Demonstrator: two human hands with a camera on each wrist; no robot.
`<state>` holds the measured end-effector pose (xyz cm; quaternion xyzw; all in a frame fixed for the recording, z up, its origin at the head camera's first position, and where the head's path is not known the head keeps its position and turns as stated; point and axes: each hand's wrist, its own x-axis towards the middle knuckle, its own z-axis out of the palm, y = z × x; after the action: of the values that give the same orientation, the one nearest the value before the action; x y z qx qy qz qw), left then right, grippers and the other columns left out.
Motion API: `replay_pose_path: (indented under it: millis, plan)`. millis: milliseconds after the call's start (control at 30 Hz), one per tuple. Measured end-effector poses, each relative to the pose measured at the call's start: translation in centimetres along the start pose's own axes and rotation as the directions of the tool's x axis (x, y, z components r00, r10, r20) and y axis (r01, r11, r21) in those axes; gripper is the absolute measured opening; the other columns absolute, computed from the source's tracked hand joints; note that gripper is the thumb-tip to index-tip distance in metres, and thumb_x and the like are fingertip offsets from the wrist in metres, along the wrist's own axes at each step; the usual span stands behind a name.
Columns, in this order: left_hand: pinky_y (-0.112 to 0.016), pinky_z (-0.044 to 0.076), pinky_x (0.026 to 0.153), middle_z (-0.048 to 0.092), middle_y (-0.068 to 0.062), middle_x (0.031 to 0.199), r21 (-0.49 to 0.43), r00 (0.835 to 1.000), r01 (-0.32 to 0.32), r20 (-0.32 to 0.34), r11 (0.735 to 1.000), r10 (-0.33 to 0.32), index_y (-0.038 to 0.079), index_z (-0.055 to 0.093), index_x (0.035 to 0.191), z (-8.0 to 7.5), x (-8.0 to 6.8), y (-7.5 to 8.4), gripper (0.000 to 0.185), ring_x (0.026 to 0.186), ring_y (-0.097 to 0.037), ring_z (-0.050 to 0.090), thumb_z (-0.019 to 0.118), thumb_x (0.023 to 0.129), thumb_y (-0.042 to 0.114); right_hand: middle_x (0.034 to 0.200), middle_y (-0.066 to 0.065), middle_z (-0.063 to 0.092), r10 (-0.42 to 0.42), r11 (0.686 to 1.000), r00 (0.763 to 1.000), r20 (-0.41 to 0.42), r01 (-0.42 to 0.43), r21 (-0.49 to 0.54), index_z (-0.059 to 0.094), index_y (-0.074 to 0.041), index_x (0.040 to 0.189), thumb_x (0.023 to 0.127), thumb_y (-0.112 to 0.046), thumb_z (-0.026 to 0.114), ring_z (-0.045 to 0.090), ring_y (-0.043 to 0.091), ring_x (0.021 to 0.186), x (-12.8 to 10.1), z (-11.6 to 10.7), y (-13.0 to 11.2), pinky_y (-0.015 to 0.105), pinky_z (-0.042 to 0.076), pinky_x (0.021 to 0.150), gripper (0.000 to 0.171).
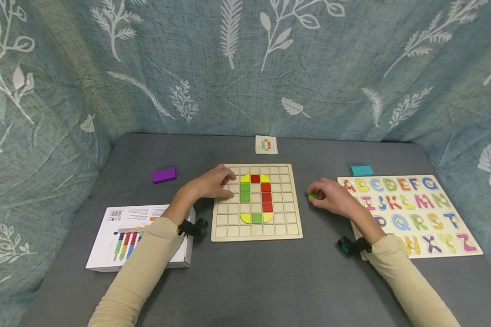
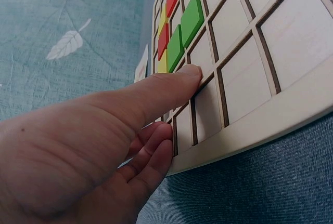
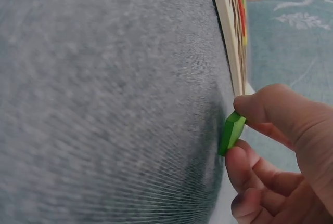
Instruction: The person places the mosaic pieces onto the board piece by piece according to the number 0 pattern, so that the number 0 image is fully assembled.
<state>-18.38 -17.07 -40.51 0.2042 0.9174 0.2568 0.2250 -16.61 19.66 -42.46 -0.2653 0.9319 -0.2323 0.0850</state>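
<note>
A wooden grid board (image 1: 225,232) lies mid-table with red, green and yellow tiles set in a ring of its cells. My left hand (image 1: 212,182) rests at the board's left side, thumb (image 2: 177,84) over the empty cells and fingers by the edge; it holds nothing. Right of the board, my right hand (image 1: 331,196) pinches a green tile (image 3: 232,133) between thumb and fingertips, close over the table. In the left wrist view, two green tiles (image 2: 192,17) stand in cells beyond my thumb.
A small pattern card (image 1: 266,145) lies behind the board. A purple block (image 1: 164,175) and a white box (image 1: 102,245) are at left. On the right, a teal block (image 1: 361,170) sits behind an alphabet puzzle board (image 1: 460,218). A leaf-patterned curtain (image 1: 245,91) hangs at the back.
</note>
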Motion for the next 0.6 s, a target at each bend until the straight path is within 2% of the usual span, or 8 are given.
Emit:
replay_pose_path:
  millis: [167,300,467,600]
  plan:
    - [-0.041,0.042,0.097,0.046,-0.015,0.119,0.001,1.000,-0.007,0.001,1.000,0.007,-0.001,0.050,0.134,0.1,0.2,0.2,0.053,0.105,-0.025,0.046,0.070,0.089,0.018,0.093,0.008,0.063,-0.008,1.000,1.000,-0.014,0.008,0.003,0.070,-0.009,0.101,0.087,-0.013,0.070,0.056,0.014,0.077,-0.3,0.0,0.3,0.029,0.045,0.067,0.014]
    - [-0.041,0.041,0.097,0.046,-0.015,0.120,-0.005,1.000,-0.003,0.002,1.000,0.003,-0.001,0.050,0.134,0.1,0.4,0.2,0.053,0.106,-0.024,0.046,0.070,0.089,0.018,0.095,0.007,0.063,-0.036,0.999,0.997,-0.062,0.037,0.006,0.071,-0.010,0.101,0.086,-0.014,0.072,0.057,0.013,0.077,-0.4,-0.2,0.2,0.028,0.046,0.066,0.016]
    - [-0.041,0.041,0.096,0.046,-0.015,0.119,-0.008,1.000,-0.013,-0.001,1.000,0.013,-0.001,0.050,0.134,0.1,0.5,0.2,0.052,0.105,-0.025,0.045,0.070,0.089,0.018,0.098,0.007,0.063,-0.118,0.992,0.981,-0.156,0.124,0.031,0.071,-0.009,0.101,0.085,-0.013,0.074,0.060,0.013,0.077,-0.2,-0.4,-0.9,0.029,0.049,0.067,0.017]
    - [-0.041,0.042,0.096,0.046,-0.015,0.119,-0.008,1.000,0.006,0.009,1.000,-0.006,-0.001,0.050,0.134,0.1,0.3,0.2,0.053,0.106,-0.024,0.046,0.070,0.089,0.018,0.099,0.006,0.064,-0.214,0.972,0.963,-0.161,0.226,0.063,0.071,-0.008,0.103,0.085,-0.013,0.073,0.062,0.014,0.077,0.3,-0.3,-2.5,0.030,0.051,0.069,0.019]
